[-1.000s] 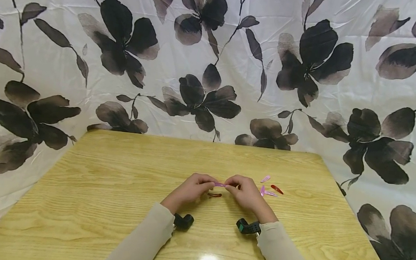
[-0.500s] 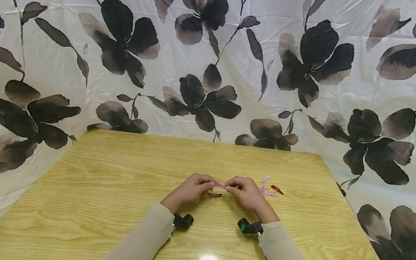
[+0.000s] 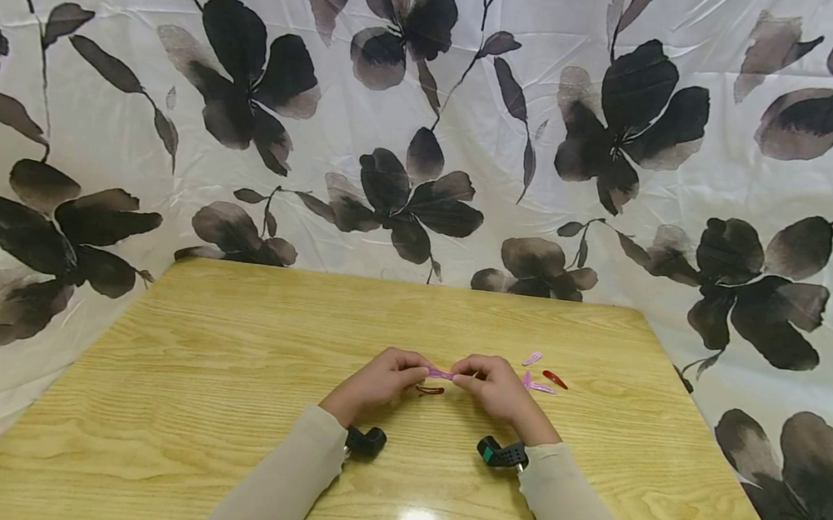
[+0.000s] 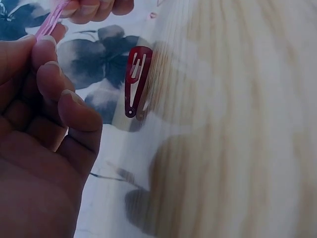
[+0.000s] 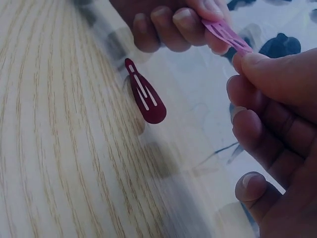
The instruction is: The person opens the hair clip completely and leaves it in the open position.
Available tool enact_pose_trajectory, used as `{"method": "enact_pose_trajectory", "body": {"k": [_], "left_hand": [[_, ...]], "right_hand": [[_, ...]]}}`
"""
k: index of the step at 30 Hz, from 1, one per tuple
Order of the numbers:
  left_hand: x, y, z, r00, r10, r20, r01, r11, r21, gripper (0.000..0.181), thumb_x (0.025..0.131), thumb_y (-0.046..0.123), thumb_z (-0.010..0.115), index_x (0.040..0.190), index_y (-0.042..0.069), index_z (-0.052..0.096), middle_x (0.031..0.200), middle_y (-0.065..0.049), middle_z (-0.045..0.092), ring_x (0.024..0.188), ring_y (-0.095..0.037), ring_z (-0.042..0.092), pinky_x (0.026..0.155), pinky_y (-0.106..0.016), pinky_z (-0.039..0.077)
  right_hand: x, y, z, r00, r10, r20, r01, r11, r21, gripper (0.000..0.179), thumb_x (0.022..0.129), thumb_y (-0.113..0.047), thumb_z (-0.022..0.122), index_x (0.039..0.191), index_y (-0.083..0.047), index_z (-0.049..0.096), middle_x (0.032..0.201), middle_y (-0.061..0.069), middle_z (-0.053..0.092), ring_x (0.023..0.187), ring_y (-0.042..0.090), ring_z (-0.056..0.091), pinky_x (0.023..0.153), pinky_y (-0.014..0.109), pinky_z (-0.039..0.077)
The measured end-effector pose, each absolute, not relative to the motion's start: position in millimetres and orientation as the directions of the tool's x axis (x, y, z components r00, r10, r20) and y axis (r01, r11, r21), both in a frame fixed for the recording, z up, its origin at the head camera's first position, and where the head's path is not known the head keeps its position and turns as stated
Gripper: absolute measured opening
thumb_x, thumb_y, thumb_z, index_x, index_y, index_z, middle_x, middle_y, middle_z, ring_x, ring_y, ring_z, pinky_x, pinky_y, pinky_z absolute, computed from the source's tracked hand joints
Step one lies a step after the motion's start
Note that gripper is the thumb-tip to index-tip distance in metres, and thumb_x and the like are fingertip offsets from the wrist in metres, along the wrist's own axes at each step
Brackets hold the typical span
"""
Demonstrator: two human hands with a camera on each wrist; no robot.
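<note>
Pinching pink clip (image 3: 440, 374), hands (image 3: 380, 376) (image 3: 498, 389) well inside table (image 3: 228, 334) side edges, broad stretch leftward.

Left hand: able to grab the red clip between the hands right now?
Probably yes, once it lets go: the left hand pinches one end of a pink clip. The red clip lies nearby on the table, uncovered, with nothing seeming to block the way.

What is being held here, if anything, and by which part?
A pink hair clip, pinched at opposite ends: one by the left hand, the other by the right hand.
</note>
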State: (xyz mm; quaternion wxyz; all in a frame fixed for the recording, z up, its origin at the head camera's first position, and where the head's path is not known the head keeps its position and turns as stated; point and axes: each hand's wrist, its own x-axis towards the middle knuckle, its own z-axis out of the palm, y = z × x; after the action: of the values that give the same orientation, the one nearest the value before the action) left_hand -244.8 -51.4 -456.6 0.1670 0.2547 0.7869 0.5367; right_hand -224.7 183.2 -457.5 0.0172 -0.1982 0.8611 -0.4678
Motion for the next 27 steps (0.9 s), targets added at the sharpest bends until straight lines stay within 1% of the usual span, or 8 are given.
{"method": "enact_pose_trajectory", "body": {"k": [3,8,11,15,18,23,25,27], "left_hand": [[-244.0,-51.1,-455.0,-0.804,0.594,0.023,0.242,0.292,0.925,0.027,0.101,0.02,0.052,0.108,0.004,0.071,0.091,-0.019,0.062,0.071,-0.016,0.046,0.067,-0.027,0.042],[-243.3,-50.2,-454.2,-0.771,0.634,0.058,0.294,0.275,0.915,0.027,0.101,0.021,0.051,0.11,0.009,0.072,0.086,-0.022,0.06,0.068,-0.012,0.045,0.068,-0.025,0.043],[-242.8,-51.0,-453.7,-0.771,0.634,0.066,0.296,0.265,0.918,0.027,0.102,0.021,0.05,0.112,0.009,0.072,0.084,-0.023,0.059,0.066,-0.012,0.044,0.066,-0.025,0.042],[-242.2,-53.1,-452.2,-0.777,0.626,0.061,0.288,0.268,0.919,0.027,0.101,0.022,0.051,0.111,0.008,0.073,0.088,-0.022,0.062,0.069,-0.014,0.046,0.067,-0.025,0.043],[-243.5,-55.3,-453.5,-0.789,0.612,0.052,0.286,0.291,0.913,0.026,0.1,0.024,0.054,0.108,0.011,0.074,0.092,-0.017,0.065,0.072,-0.017,0.049,0.068,-0.027,0.044],[-244.7,-60.1,-454.2,-0.815,0.578,0.034,0.284,0.348,0.893,0.019,0.097,0.027,0.059,0.102,0.019,0.076,0.104,-0.003,0.071,0.087,-0.018,0.059,0.077,-0.031,0.048],[-245.0,-62.0,-454.3,-0.823,0.567,0.027,0.28,0.364,0.888,0.017,0.096,0.028,0.062,0.1,0.02,0.077,0.106,0.0,0.071,0.087,-0.018,0.06,0.076,-0.031,0.048],[-245.5,-63.6,-455.3,-0.829,0.559,0.018,0.271,0.374,0.887,0.017,0.095,0.028,0.063,0.098,0.02,0.077,0.105,0.001,0.072,0.082,-0.017,0.059,0.072,-0.03,0.047]], "right_hand": [[-224.7,183.5,-457.5,-0.915,-0.368,0.166,-0.336,0.466,-0.818,0.012,0.094,-0.019,0.063,0.097,-0.014,0.074,0.099,0.005,0.07,0.069,0.012,0.051,0.064,0.026,0.046],[-223.6,184.1,-457.6,-0.912,-0.364,0.187,-0.344,0.435,-0.832,0.012,0.094,-0.017,0.063,0.096,-0.012,0.074,0.098,0.006,0.071,0.072,0.01,0.053,0.065,0.025,0.046],[-222.8,183.8,-457.6,-0.915,-0.356,0.189,-0.339,0.426,-0.839,0.012,0.094,-0.016,0.063,0.096,-0.011,0.074,0.098,0.007,0.07,0.072,0.01,0.053,0.065,0.025,0.046],[-221.9,181.8,-457.7,-0.921,-0.349,0.175,-0.325,0.435,-0.84,0.011,0.093,-0.017,0.064,0.095,-0.012,0.074,0.097,0.006,0.07,0.072,0.011,0.054,0.065,0.025,0.046],[-221.1,179.9,-458.0,-0.921,-0.349,0.17,-0.327,0.458,-0.827,0.01,0.092,-0.019,0.066,0.093,-0.014,0.074,0.094,0.003,0.07,0.075,0.011,0.055,0.067,0.025,0.046],[-218.7,177.2,-458.3,-0.915,-0.365,0.17,-0.345,0.493,-0.799,0.009,0.092,-0.024,0.066,0.09,-0.02,0.074,0.09,-0.003,0.069,0.076,0.012,0.054,0.069,0.026,0.044],[-217.7,176.3,-458.9,-0.914,-0.369,0.17,-0.35,0.503,-0.79,0.008,0.092,-0.025,0.066,0.09,-0.023,0.074,0.089,-0.005,0.069,0.076,0.013,0.053,0.07,0.026,0.043],[-217.0,175.4,-459.9,-0.912,-0.372,0.173,-0.356,0.511,-0.782,0.007,0.092,-0.025,0.067,0.089,-0.025,0.074,0.089,-0.007,0.069,0.076,0.012,0.053,0.07,0.025,0.042]]}}
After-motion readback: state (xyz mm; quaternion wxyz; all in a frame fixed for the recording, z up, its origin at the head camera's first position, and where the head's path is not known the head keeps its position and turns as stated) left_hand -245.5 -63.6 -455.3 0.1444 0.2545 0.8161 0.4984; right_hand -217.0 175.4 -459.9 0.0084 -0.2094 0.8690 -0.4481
